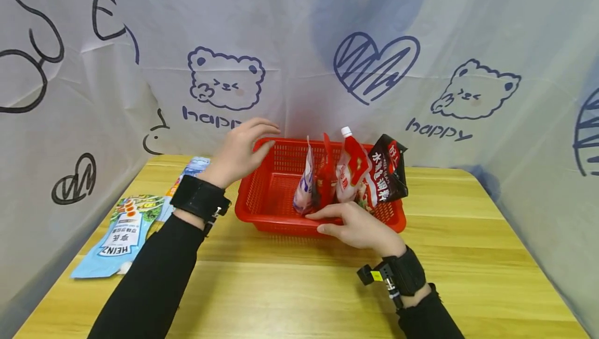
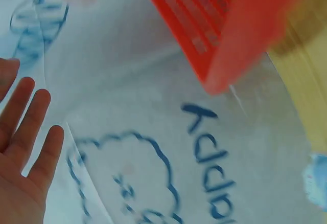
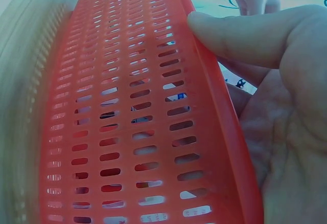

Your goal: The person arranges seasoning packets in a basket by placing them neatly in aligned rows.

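Observation:
A red plastic basket point(image 1: 276, 220) with slotted walls stands on the table. Upright inside it are a pink-and-white pouch point(image 1: 304, 185), a red packet point(image 1: 326, 172), a red-and-white spouted pouch point(image 1: 348, 170) and a black seasoning packet point(image 1: 388, 170). My right hand point(image 1: 365, 229) grips the front rim, its thumb point(image 3: 240, 35) outside and the fingers mostly hidden behind the rim in the right wrist view. Over the basket's back left corner, my left hand point(image 1: 241, 149) is raised with nothing in it; its fingers point(image 2: 43, 152) are spread and apart from the basket in the left wrist view.
At the table's left lie a light blue Heinz pouch point(image 1: 119, 240) and another blue packet point(image 1: 198, 165), partly covered by the left arm. Behind the wooden table point(image 1: 281, 297) hangs a white cloth point(image 1: 299, 32) with drawn bears and hearts.

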Available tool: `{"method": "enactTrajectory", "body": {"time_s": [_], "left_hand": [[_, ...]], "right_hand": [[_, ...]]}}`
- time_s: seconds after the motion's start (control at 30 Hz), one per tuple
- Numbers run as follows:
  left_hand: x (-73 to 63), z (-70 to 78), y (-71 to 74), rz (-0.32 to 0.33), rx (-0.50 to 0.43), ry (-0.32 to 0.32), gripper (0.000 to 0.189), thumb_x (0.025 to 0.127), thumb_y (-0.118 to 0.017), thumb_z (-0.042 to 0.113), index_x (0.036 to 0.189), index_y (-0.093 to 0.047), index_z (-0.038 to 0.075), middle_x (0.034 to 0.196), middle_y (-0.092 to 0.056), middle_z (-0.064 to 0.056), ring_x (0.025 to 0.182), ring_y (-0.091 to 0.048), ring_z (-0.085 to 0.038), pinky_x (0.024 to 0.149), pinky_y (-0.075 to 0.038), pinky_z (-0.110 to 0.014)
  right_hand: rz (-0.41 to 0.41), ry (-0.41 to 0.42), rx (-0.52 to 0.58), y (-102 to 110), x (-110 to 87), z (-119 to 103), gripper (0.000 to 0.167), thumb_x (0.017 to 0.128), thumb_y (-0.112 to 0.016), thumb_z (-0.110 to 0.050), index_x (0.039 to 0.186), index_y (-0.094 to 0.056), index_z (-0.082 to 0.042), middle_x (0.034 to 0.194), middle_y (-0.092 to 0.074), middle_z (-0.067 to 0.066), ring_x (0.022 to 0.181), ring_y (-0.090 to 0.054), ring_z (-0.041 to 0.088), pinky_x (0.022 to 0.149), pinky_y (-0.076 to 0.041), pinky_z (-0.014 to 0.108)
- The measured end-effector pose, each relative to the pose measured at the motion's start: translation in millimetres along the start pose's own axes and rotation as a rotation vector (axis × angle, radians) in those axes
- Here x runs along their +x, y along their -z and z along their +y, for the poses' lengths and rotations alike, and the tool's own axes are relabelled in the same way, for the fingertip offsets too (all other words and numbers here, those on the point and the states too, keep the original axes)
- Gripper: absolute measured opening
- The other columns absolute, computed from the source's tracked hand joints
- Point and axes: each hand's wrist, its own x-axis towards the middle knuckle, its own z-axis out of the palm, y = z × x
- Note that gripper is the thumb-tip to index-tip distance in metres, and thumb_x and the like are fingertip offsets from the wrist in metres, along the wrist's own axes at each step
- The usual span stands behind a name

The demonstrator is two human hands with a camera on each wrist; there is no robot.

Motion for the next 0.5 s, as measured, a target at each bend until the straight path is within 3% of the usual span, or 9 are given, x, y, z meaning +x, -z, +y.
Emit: {"method": "enactTrajectory", "body": {"time_s": [0.13, 0.23, 0.5], "left_hand": [[-14.5, -21.3, 14.1, 0.133, -0.038, 0.093, 0.024, 0.096, -0.070, -0.002, 0.120, -0.073, 0.001, 0.123, -0.068, -0.014, 0.107, -0.064, -0.030, 0.095, -0.052, -0.048], [-25.8, -37.6, 23.9, 0.196, -0.029, 0.177, 0.023, 0.097, -0.068, -0.001, 0.120, -0.073, 0.000, 0.121, -0.067, -0.016, 0.099, -0.064, -0.031, 0.085, -0.049, -0.047], [-54.5, -74.8, 35.3, 0.214, 0.073, 0.479, 0.031, 0.102, -0.060, 0.009, 0.132, -0.068, 0.004, 0.132, -0.060, -0.018, 0.110, -0.061, -0.036, 0.077, -0.045, -0.044]], "right_hand": [[0.000, 0.001, 0.000, -0.2, 0.5, -1.3, 0.029, 0.101, -0.070, -0.019, 0.129, -0.075, -0.015, 0.119, -0.074, 0.000, 0.100, -0.064, 0.016, 0.096, -0.054, 0.049], [0.000, 0.002, -0.001, -0.2, 0.6, -1.7, 0.029, 0.100, -0.070, -0.019, 0.129, -0.075, -0.015, 0.119, -0.074, 0.000, 0.100, -0.064, 0.016, 0.095, -0.054, 0.046], [0.004, 0.003, -0.014, -1.9, 0.0, 0.2, 0.029, 0.100, -0.071, -0.021, 0.128, -0.075, -0.016, 0.117, -0.073, -0.001, 0.099, -0.063, 0.016, 0.095, -0.054, 0.041]]}}
